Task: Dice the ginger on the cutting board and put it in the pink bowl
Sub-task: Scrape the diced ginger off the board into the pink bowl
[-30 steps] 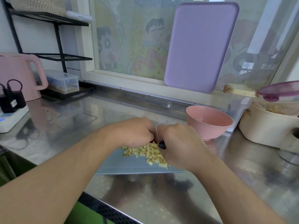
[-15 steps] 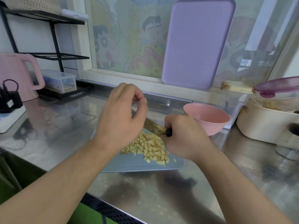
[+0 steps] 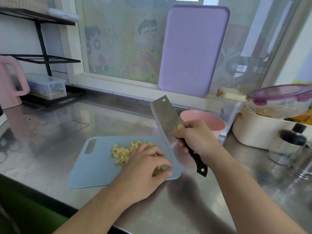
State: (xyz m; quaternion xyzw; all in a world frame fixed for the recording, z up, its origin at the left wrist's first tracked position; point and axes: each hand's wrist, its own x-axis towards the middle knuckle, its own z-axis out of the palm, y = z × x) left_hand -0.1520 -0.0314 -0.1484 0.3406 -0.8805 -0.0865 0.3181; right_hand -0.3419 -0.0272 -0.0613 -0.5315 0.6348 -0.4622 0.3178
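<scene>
Ginger [image 3: 124,152] dice are lying heaped mid cutting board [image 3: 94,164], the left hand [image 3: 145,164] curling over the pile's right side. The right hand [image 3: 198,139] is gripping the cleaver [image 3: 166,119], blade raised beside the pink bowl [image 3: 212,123].

Head camera looks down, close over the counter [image 3: 50,125].

The left hand [image 3: 145,164] covers part of the diced ginger [image 3: 123,152] — pink kettle [image 3: 10,83] cut off at the frame's edge.

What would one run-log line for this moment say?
stage: gathering | left hand: on diced yellow ginger, blue plastic cutting board | right hand: grips steel cleaver, raised | round pink bowl: no ginger seen
</scene>
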